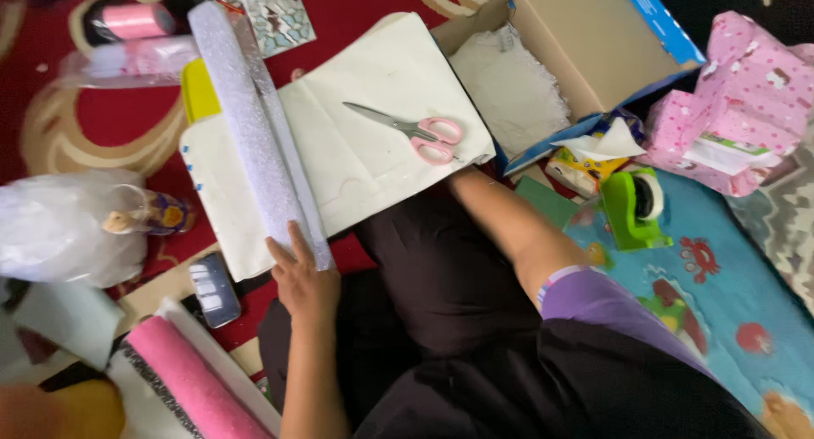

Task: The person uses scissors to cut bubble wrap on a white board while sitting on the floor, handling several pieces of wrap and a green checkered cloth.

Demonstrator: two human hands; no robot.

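A person seated on a patterned red carpet (356, 7) rests the left hand (303, 280), fingers loosely spread and flat, on the near end of one silver glitter roll (254, 125) lying across one folded cream sheet (373, 159). The right hand is hidden under the sheet's edge past the forearm (509, 227), so its fingers cannot be told. One pair of pink-handled scissors (415, 131) lies on the sheet, blades nearly closed. One open cardboard box (585, 41) with a blue flap holds white lace fabric (513, 87). Right of it sit one pink dotted tissue pack (742, 108), a tissue poking out, and one green tape dispenser (632, 206) on a blue cartoon mat (729, 278). At left: one pink ribbon spool (136, 20), one clear plastic bag (59, 227), one phone (214, 288), one pink glitter roll (191, 384).
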